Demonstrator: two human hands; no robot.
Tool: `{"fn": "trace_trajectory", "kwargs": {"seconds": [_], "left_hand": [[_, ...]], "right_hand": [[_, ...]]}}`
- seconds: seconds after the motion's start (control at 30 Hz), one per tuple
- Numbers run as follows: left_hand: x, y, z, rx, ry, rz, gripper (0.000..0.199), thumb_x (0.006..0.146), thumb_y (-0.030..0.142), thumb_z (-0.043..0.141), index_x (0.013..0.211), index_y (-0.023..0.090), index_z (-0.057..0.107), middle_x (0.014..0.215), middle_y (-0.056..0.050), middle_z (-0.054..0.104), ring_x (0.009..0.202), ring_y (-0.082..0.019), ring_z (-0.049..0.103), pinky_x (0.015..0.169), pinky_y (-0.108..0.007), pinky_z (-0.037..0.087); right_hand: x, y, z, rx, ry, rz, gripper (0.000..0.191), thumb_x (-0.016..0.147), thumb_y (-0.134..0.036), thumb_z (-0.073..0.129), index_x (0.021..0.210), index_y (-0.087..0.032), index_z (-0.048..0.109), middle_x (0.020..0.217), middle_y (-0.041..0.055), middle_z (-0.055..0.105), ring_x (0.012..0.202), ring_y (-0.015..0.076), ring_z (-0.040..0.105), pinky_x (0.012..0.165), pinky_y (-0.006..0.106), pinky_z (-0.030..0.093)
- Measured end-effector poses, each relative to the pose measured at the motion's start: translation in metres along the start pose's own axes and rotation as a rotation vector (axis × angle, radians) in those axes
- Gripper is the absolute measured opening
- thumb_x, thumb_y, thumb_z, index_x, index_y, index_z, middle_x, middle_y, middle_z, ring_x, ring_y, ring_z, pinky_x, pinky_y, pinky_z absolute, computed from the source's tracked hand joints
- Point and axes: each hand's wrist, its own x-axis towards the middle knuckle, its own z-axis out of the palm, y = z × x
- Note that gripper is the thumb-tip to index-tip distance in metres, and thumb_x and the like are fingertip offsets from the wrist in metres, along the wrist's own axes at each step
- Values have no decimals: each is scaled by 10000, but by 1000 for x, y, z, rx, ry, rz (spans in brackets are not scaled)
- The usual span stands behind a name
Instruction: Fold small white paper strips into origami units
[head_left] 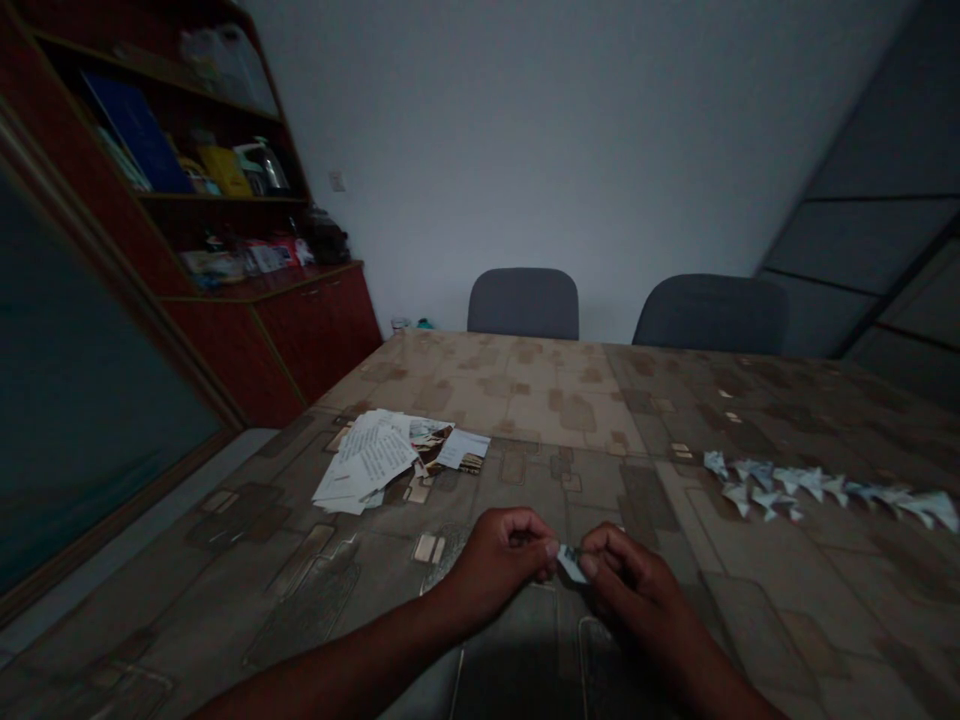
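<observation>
A small folded piece of paper (573, 565), pale with some dark print, is held between my two hands just above the table. My left hand (504, 553) pinches its left end between thumb and fingers. On the other side, my right hand (628, 578) grips the right end, its fingers curled. The exact shape of the folds is too small and dim to make out. Left of my hands lies a loose pile of printed paper sheets (371, 460). Several small folded paper figures (817, 483) stand in rows at the right.
A patterned cloth covers the table (517, 390). Two grey chairs, one in the middle (523, 302) and one at the right (709, 312), stand behind its far edge. A red wooden cabinet (315, 340) with loaded shelves is at the left, against the wall.
</observation>
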Motion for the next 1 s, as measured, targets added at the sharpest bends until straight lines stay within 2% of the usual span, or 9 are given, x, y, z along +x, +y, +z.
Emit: {"fn": "trace_trajectory", "kwargs": {"seconds": [0.1, 0.27, 0.4, 0.47, 0.57, 0.67, 0.8, 0.9, 1.0], "left_hand": [[1, -1, 0, -44, 47, 1, 261, 707, 374, 720, 670, 131, 634, 576, -5, 607, 558, -127, 533, 570, -231, 382], [-1, -1, 1, -28, 16, 34, 254, 721, 366, 729, 776, 126, 667, 641, -7, 623, 595, -126, 540, 595, -228, 390], [-4, 2, 1, 30, 33, 69, 225, 734, 344, 723, 708, 125, 677, 624, -2, 605, 588, -120, 516, 572, -218, 366], [-4, 4, 1, 49, 54, 94, 221, 743, 337, 714, 702, 123, 678, 618, -5, 605, 590, -124, 518, 573, -220, 371], [-4, 7, 0, 76, 54, 153, 230, 763, 336, 694, 691, 118, 673, 603, -8, 599, 591, -130, 532, 573, -224, 385], [-3, 4, 0, 33, 40, 157, 245, 789, 351, 673, 742, 111, 682, 617, -20, 623, 600, -134, 562, 598, -232, 415], [-2, -4, 2, -134, 52, 19, 350, 789, 422, 682, 933, 103, 671, 724, -58, 689, 567, -130, 594, 572, -242, 449], [-5, -6, 7, -193, -15, -24, 421, 830, 501, 619, 775, 85, 658, 710, -91, 690, 558, -138, 613, 560, -251, 460], [-7, -3, 10, -198, 2, -9, 361, 775, 448, 704, 755, 92, 646, 698, -84, 697, 559, -126, 608, 567, -237, 457]], "right_hand": [[-1, 4, -2, 31, -14, 32, 348, 850, -546, 525, 741, -216, 506, 584, -58, 374, 518, 120, 314, 471, 240, 240], [-4, 9, -5, -1, 13, 13, 393, 864, -553, 531, 682, -209, 483, 597, -46, 412, 540, 118, 347, 482, 238, 256], [-5, 5, -5, 63, -8, 10, 334, 877, -534, 532, 820, -205, 545, 628, -44, 441, 543, 117, 374, 469, 225, 273], [-6, 2, -4, 60, 35, 1, 317, 863, -521, 556, 829, -206, 549, 619, -51, 434, 534, 115, 383, 464, 221, 286], [-6, -1, -3, -28, 134, -48, 308, 855, -472, 572, 707, -207, 519, 592, -49, 440, 522, 118, 415, 453, 220, 312], [-7, -1, -3, -195, 224, -167, 263, 876, -376, 550, 674, -209, 525, 589, -35, 504, 532, 132, 490, 476, 228, 371], [-7, 2, -9, -467, 337, -440, 143, 879, -243, 555, 740, -212, 572, 668, -2, 614, 608, 160, 593, 558, 253, 449], [-6, 2, -12, -629, 354, -672, 105, 883, -144, 533, 824, -213, 585, 727, 16, 646, 656, 167, 612, 620, 272, 475], [-6, -3, -12, -715, 300, -806, 125, 875, -101, 532, 907, -205, 595, 747, 27, 662, 658, 170, 613, 628, 279, 486]]}}
